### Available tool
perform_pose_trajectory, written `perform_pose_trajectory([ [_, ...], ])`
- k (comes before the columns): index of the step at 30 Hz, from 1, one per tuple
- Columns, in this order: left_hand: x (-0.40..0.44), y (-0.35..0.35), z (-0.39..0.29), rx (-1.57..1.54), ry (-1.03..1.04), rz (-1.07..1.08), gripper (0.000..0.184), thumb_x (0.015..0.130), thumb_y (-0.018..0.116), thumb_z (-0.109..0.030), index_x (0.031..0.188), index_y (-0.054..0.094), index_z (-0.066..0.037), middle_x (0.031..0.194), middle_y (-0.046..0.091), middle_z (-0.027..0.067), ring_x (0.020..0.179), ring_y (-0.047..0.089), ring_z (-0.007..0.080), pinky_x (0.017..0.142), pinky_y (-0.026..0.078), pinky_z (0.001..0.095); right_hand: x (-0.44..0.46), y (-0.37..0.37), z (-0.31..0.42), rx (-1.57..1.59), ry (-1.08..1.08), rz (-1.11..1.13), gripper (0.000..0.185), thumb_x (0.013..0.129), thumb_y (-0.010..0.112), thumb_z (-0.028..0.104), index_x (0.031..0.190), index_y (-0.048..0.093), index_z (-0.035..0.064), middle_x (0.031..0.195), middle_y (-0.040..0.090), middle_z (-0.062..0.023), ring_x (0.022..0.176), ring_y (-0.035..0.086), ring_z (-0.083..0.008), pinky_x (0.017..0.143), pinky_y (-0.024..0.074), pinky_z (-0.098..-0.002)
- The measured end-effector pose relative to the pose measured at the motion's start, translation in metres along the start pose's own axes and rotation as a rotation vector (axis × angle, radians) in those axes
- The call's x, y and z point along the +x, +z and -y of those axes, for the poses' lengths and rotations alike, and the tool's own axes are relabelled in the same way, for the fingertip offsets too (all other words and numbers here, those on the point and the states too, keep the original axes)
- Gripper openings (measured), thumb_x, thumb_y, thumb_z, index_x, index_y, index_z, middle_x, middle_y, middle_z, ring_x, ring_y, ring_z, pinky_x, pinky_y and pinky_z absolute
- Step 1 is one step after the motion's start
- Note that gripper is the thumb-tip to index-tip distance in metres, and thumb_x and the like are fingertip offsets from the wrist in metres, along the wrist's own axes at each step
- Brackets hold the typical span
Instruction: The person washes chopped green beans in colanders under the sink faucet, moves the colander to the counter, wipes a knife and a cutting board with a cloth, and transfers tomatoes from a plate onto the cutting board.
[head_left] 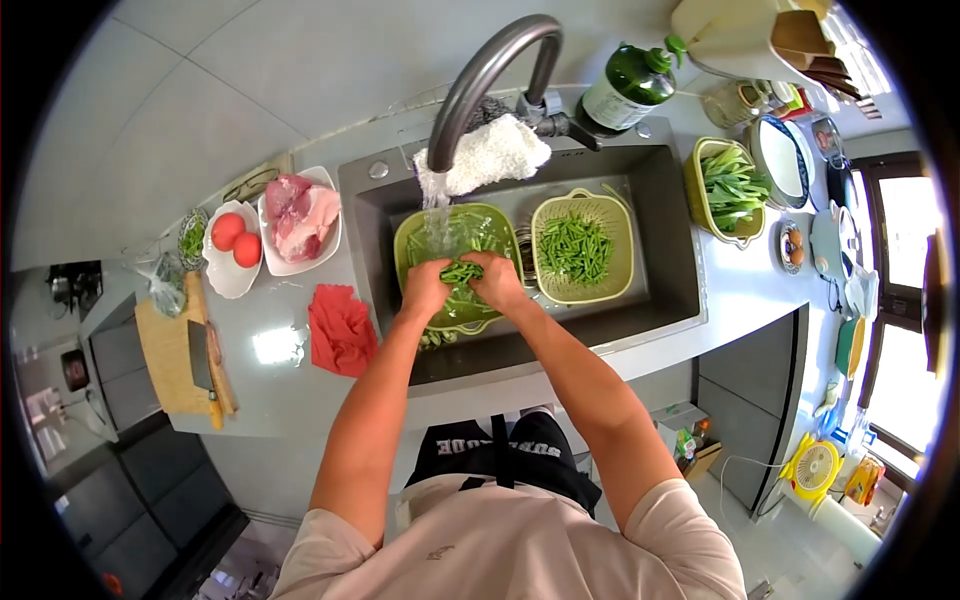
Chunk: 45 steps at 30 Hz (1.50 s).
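Note:
Water runs from the grey faucet (490, 70) into a green basin (408, 222) in the sink. Over that basin, my left hand (428, 285) and my right hand (497, 284) are close together, fingers closed round a bunch of green beans (462, 272). More beans float in the water below, partly hidden by my hands. Just right of my right hand sits a light green colander (624, 268) full of cut green bean pieces (575, 250).
A white cloth (498, 158) hangs by the faucet base. Raw meat (302, 220), tomatoes (228, 231), a red cloth (340, 330) and a cleaver (200, 355) on a cutting board (165, 360) lie left. On the right stand a soap bottle (628, 88) and a basket of leafy greens (733, 185).

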<state>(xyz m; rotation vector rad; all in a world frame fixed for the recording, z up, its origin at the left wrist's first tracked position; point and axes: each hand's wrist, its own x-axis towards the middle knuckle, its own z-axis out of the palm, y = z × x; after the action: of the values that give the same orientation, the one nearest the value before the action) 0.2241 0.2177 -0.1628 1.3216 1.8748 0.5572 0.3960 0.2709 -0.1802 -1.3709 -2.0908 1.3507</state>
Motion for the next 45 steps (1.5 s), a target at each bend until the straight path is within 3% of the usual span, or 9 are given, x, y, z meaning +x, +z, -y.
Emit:
perform_pose_trajectory([
  [14,0.045,0.111,-0.156,0.058,0.240,0.062,0.046,0.073,0.079,-0.005,0.118,0.073,-0.008,0.107,0.073,0.0200,0.102,0.070,0.0388,0.090,0.057,0.0434,-0.063,-0.172,-0.069,-0.071,0.030,-0.335,0.045,0.073,0.075,0.004,0.117,0.072,0.0093,0.109,0.072,-0.0187,0.100,0.069,-0.0378,0.089,0.0561,-0.0426],
  [18,0.054,0.149,-0.160,0.041,0.215,0.135,0.070,0.072,0.083,-0.006,0.139,0.061,-0.013,0.145,0.055,0.0221,0.130,0.056,0.0382,0.106,0.049,0.0424,-0.076,-0.204,-0.087,-0.111,0.131,-0.222,0.061,0.071,0.080,0.009,0.131,0.067,0.0138,0.132,0.061,-0.0267,0.114,0.065,-0.0418,0.101,0.0524,-0.0439],
  [19,0.056,0.157,-0.156,0.083,0.178,0.169,0.074,0.076,0.081,-0.006,0.145,0.056,-0.017,0.157,0.041,0.0202,0.140,0.045,0.0384,0.112,0.043,0.0415,-0.078,-0.202,-0.102,-0.143,0.114,-0.206,0.059,0.075,0.075,0.006,0.132,0.067,0.0164,0.141,0.054,-0.0296,0.121,0.061,-0.0430,0.106,0.0500,-0.0444],
  [25,0.045,0.148,-0.135,0.144,0.220,0.143,0.054,0.080,0.069,0.000,0.134,0.065,-0.012,0.151,0.049,0.0207,0.137,0.049,0.0386,0.112,0.044,0.0440,-0.078,-0.196,-0.129,-0.163,0.038,-0.163,0.049,0.082,0.065,-0.004,0.127,0.069,0.0155,0.138,0.059,-0.0217,0.124,0.060,-0.0383,0.103,0.0510,-0.0433],
  [29,0.026,0.113,-0.103,0.026,0.205,-0.002,0.045,0.080,0.070,-0.002,0.124,0.068,-0.009,0.133,0.063,0.0160,0.121,0.061,0.0361,0.103,0.050,0.0429,-0.061,-0.175,-0.085,-0.075,0.006,-0.122,0.038,0.082,0.066,-0.002,0.119,0.070,0.0063,0.109,0.070,-0.0156,0.090,0.072,-0.0263,0.083,0.0573,-0.0371],
  [33,-0.007,0.062,-0.053,0.123,-0.034,-0.051,0.047,0.080,0.072,-0.002,0.127,0.066,-0.005,0.138,0.058,0.0189,0.124,0.058,0.0388,0.101,0.051,0.0459,-0.042,-0.118,-0.045,0.011,-0.070,0.003,0.038,0.084,0.067,0.000,0.121,0.069,0.0079,0.110,0.069,-0.0172,0.093,0.072,-0.0284,0.084,0.0575,-0.0381],
  [36,-0.014,0.047,0.008,0.229,-0.146,-0.086,0.052,0.081,0.070,-0.001,0.133,0.064,-0.005,0.146,0.052,0.0230,0.130,0.054,0.0405,0.104,0.049,0.0481,-0.025,-0.063,-0.038,0.079,-0.073,0.081,0.040,0.082,0.065,0.000,0.122,0.070,0.0079,0.114,0.069,-0.0200,0.095,0.070,-0.0350,0.087,0.0568,-0.0421],
  [41,0.016,0.016,0.040,0.363,0.040,-0.189,0.068,0.079,0.065,0.004,0.145,0.055,-0.010,0.150,0.046,0.0263,0.132,0.051,0.0416,0.108,0.047,0.0473,0.021,-0.012,-0.042,-0.195,-0.151,-0.075,0.060,0.083,0.060,-0.002,0.143,0.054,0.0062,0.142,0.049,-0.0336,0.132,0.047,-0.0491,0.113,0.0417,-0.0476],
  [45,0.050,0.013,0.047,0.287,0.053,-0.018,0.071,0.079,0.070,-0.002,0.147,0.052,-0.013,0.145,0.051,0.0262,0.128,0.054,0.0421,0.105,0.049,0.0456,0.047,0.012,-0.043,-0.305,-0.027,0.011,0.072,0.082,0.070,0.012,0.149,0.046,0.0066,0.143,0.050,-0.0314,0.134,0.048,-0.0462,0.113,0.0416,-0.0468],
])
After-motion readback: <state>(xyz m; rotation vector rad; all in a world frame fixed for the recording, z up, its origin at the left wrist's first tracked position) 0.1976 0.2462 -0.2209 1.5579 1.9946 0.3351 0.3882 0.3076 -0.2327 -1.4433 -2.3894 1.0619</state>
